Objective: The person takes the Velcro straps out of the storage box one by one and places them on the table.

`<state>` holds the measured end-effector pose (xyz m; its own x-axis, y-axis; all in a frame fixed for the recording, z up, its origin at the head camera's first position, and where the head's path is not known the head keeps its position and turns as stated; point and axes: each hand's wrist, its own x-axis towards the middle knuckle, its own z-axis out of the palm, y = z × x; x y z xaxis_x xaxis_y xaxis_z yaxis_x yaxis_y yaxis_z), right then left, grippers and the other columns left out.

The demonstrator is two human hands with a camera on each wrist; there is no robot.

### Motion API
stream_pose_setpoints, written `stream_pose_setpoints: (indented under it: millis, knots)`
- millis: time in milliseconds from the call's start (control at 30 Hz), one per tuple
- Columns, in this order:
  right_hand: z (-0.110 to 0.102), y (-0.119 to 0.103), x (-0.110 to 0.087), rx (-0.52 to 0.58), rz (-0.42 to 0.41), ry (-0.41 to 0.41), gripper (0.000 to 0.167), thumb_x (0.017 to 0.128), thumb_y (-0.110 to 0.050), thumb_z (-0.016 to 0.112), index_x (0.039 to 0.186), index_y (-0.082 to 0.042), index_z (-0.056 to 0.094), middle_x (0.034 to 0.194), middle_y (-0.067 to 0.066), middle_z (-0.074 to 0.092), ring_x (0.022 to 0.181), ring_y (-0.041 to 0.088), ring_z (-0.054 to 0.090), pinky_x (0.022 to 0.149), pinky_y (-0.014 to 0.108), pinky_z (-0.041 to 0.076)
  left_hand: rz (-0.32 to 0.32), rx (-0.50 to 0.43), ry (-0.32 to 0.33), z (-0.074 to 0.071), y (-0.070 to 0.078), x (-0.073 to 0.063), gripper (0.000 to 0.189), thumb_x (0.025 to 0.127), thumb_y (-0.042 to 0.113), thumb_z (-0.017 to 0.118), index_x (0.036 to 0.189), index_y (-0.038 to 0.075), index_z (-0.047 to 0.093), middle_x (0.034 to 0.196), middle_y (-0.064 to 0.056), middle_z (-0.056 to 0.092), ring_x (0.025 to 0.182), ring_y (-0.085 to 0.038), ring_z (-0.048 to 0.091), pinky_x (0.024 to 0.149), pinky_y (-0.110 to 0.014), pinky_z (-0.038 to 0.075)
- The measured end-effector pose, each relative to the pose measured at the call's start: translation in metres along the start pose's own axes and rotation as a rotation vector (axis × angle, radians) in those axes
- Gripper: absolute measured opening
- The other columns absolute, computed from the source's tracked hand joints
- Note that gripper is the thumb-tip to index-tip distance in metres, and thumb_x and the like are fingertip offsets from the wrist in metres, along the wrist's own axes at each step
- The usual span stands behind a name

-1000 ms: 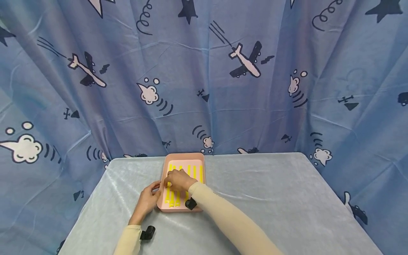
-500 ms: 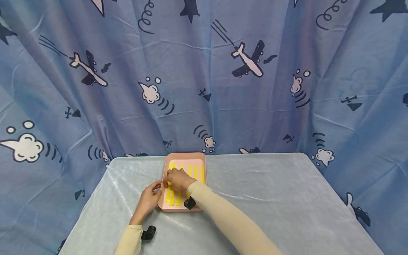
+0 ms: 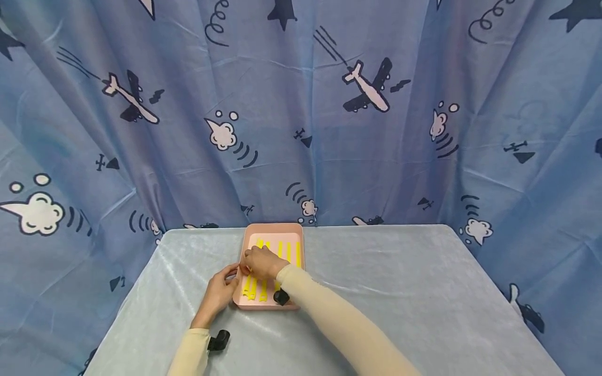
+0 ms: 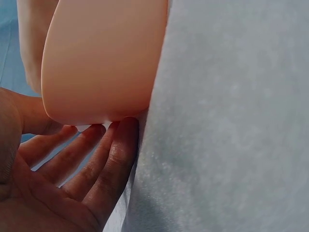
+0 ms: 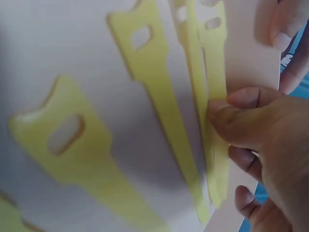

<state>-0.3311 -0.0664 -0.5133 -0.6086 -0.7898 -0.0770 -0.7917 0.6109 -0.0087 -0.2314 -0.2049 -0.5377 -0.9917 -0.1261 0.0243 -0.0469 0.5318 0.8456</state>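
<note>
A pink tray (image 3: 275, 231) holds several yellow hook-and-loop cable ties (image 3: 298, 255) laid lengthwise, each with a slotted, notched head. My left hand (image 3: 218, 293) grips the tray's left side, its thumb at the rim and fingertips against the outer wall (image 4: 106, 63). Inside the tray, my right hand (image 3: 263, 262) pinches the leftmost cable tie (image 5: 215, 60) between thumb and fingers. In the right wrist view this tie lies close beside another, their lower ends overlapping. The right hand and forearm hide the middle of the ties in the head view.
The tray rests on a table (image 3: 400, 292) covered in pale grey cloth, near its far edge. A blue patterned curtain (image 3: 263, 94) hangs behind. Black wrist cameras are strapped to both wrists, the right one overlapping the tray's lower part.
My right hand has shifted slightly left toward the tray's left wall. The leftmost cable ties have shifted, and one upper end is now hidden behind the hand. My left hand stays at the tray.
</note>
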Motion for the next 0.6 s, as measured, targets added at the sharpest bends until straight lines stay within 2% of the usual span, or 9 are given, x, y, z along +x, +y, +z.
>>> stream_pose_setpoints:
  millis: [133,333,467,600]
  knots:
    - [-0.002,0.0,-0.001,-0.039,-0.057,0.03,0.012,0.09,-0.018,0.07,0.087,-0.03,0.068,0.097,-0.01,0.059,0.097,0.011,0.054,0.08,0.028,0.043,-0.001,0.005,-0.009,-0.001,-0.002,0.001,0.044,0.096,0.004,0.054,0.14,0.001,0.052,0.133,-0.025,0.059,0.116,-0.041,0.062,0.094,-0.048,0.055]
    - [-0.008,0.003,-0.009,-0.068,-0.099,0.08,0.011,0.092,-0.018,0.069,0.09,-0.029,0.069,0.098,-0.009,0.06,0.097,0.011,0.053,0.085,0.028,0.045,-0.007,0.009,-0.019,0.001,-0.002,0.001,0.044,0.097,0.006,0.054,0.141,0.002,0.051,0.133,-0.024,0.059,0.114,-0.041,0.063,0.092,-0.047,0.056]
    - [-0.012,0.007,-0.014,-0.092,-0.129,0.14,0.012,0.092,-0.019,0.068,0.087,-0.029,0.066,0.097,-0.01,0.057,0.093,0.01,0.05,0.075,0.024,0.037,-0.011,0.002,-0.019,0.002,-0.003,0.002,0.045,0.097,0.006,0.054,0.141,0.003,0.051,0.133,-0.024,0.059,0.114,-0.041,0.063,0.091,-0.046,0.056]
    - [-0.016,0.007,-0.02,-0.11,-0.158,0.204,0.01,0.093,-0.021,0.068,0.09,-0.03,0.066,0.099,-0.009,0.058,0.093,0.009,0.051,0.071,0.022,0.033,-0.008,0.008,-0.008,0.001,-0.004,0.003,0.044,0.097,0.008,0.054,0.141,0.003,0.051,0.132,-0.025,0.06,0.113,-0.04,0.064,0.09,-0.045,0.057]
